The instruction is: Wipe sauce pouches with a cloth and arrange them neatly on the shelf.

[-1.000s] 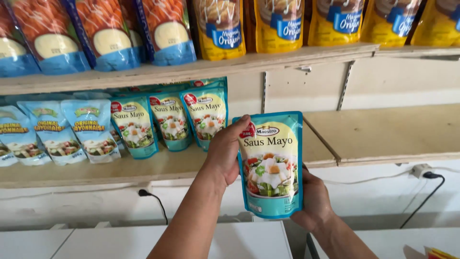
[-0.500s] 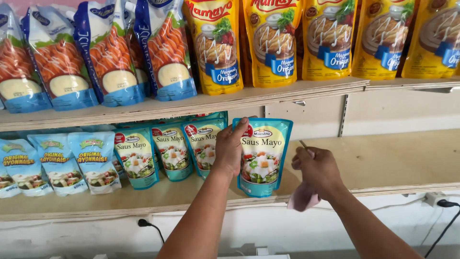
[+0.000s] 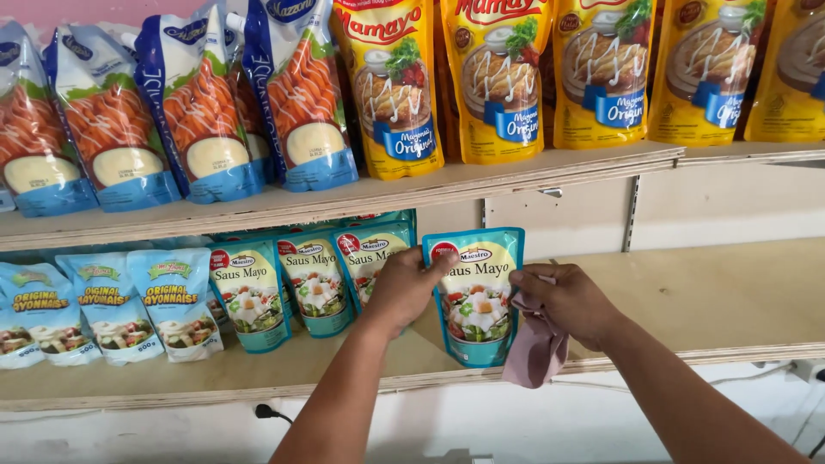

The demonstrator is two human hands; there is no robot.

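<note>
Teal sauce pouch stands on the wooden shelf, left hand fingers curled on its left edge. Right hand clenches a pink cloth, fingertips touching the pouch's right edge.

Teal pouches on lower shelf: four
Yellow pouches above it: five (last one cropped)
Pink cloth: one

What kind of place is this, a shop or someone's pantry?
Most likely a shop. Two wooden shelves carry rows of matching sauce pouches, and both hands stand a teal pouch on the lower shelf, the right hand also holding a pink cloth.
</note>
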